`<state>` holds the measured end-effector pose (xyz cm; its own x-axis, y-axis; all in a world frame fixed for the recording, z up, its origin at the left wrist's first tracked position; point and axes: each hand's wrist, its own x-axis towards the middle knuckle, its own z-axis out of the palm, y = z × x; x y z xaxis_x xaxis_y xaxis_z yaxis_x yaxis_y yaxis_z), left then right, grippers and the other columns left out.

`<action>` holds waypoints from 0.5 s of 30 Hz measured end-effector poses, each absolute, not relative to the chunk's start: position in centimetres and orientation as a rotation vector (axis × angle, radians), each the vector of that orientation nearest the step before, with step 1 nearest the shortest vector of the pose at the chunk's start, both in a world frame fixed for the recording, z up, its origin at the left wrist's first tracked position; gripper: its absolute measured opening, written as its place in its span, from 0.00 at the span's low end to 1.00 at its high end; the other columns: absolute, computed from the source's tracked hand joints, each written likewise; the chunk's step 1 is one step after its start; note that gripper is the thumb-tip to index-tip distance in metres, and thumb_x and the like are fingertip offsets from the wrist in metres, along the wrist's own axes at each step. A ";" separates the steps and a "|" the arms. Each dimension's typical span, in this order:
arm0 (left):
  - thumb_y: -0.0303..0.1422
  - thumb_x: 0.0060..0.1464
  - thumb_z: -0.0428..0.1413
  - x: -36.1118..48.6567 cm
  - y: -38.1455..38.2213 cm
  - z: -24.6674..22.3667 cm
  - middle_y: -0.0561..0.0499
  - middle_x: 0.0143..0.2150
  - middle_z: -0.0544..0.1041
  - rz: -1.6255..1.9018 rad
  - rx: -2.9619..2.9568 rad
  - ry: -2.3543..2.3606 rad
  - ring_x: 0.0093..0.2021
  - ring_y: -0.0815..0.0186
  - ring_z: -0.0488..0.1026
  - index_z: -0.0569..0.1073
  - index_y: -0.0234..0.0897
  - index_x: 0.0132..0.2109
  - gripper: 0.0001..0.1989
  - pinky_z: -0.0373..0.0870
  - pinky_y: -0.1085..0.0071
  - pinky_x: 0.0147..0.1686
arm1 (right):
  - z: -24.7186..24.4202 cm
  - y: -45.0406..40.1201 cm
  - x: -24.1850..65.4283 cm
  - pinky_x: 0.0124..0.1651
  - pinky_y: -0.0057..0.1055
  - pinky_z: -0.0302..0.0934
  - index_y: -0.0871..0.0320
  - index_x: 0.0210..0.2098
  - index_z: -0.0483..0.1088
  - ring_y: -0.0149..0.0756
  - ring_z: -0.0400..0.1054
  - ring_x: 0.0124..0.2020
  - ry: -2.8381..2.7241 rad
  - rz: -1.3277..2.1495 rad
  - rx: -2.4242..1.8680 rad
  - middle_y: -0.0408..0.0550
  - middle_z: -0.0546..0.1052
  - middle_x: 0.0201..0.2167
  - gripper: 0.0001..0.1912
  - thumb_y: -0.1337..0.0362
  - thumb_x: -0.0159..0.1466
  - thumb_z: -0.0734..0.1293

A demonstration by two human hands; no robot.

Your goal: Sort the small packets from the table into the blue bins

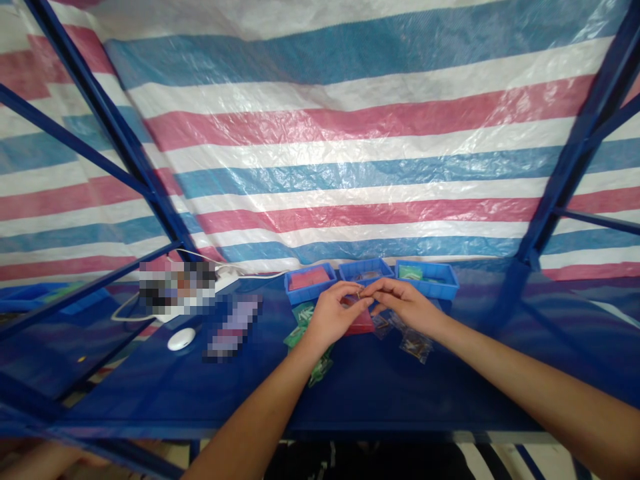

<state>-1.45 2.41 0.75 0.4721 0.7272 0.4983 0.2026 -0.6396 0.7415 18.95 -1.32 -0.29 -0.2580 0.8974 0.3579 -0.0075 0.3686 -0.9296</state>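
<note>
My left hand (340, 312) and my right hand (400, 303) meet above the blue table, in front of three blue bins. Both have their fingers pinched around something small, too small to name, between the fingertips. Beneath them lies a red packet (361, 323). Green packets (304, 327) are spread beside and under my left wrist. Clear bags with small dark pieces (416, 345) lie under and near my right hand.
The left bin (311, 293) holds red material, the middle bin (367, 269) clear packets, the right bin (440, 287) green ones. A white oval case (181, 339), a blurred item and white cables lie left. Blue shelf posts (565, 160) stand either side. A person's arm (45, 460) shows lower left.
</note>
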 end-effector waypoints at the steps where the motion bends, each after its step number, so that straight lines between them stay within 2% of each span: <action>1: 0.42 0.59 0.62 -1.5 2.5 0.7 0.43 0.49 0.80 1.115 2.114 0.769 0.49 0.57 0.78 0.83 0.39 0.45 0.13 0.75 0.65 0.47 | -0.2 -1.4 18.9 0.45 0.38 0.73 0.55 0.43 0.76 0.39 0.75 0.40 -1.570 1.086 -0.808 0.48 0.79 0.43 0.14 0.52 0.67 0.67; 6: 0.40 0.63 0.58 -1.6 3.1 0.3 0.45 0.52 0.80 1.177 2.088 0.767 0.53 0.57 0.76 0.83 0.41 0.43 0.11 0.71 0.61 0.55 | -0.4 -1.1 19.0 0.38 0.35 0.71 0.54 0.46 0.75 0.38 0.73 0.37 -1.539 0.932 -0.921 0.47 0.79 0.37 0.14 0.53 0.67 0.69; 8: 0.40 0.63 0.58 -1.7 3.3 0.2 0.45 0.53 0.79 1.204 2.080 0.771 0.54 0.57 0.76 0.83 0.41 0.43 0.12 0.70 0.61 0.56 | -0.5 -0.9 19.3 0.41 0.35 0.71 0.53 0.47 0.75 0.39 0.73 0.39 -1.532 0.873 -0.949 0.48 0.79 0.39 0.14 0.53 0.66 0.69; 12: 0.40 0.64 0.57 -1.7 3.4 0.3 0.44 0.51 0.79 1.218 2.072 0.781 0.52 0.58 0.76 0.82 0.39 0.43 0.12 0.70 0.62 0.55 | -0.3 -0.8 19.7 0.52 0.39 0.69 0.52 0.47 0.77 0.43 0.71 0.52 -1.593 0.834 -0.907 0.50 0.77 0.51 0.13 0.54 0.67 0.68; 15: 0.39 0.64 0.57 -1.7 3.4 0.4 0.45 0.50 0.79 1.226 2.064 0.775 0.51 0.59 0.75 0.82 0.39 0.41 0.11 0.70 0.63 0.55 | -0.2 -1.0 19.7 0.54 0.40 0.68 0.53 0.45 0.79 0.44 0.71 0.53 -1.632 0.879 -0.897 0.50 0.78 0.50 0.13 0.53 0.67 0.68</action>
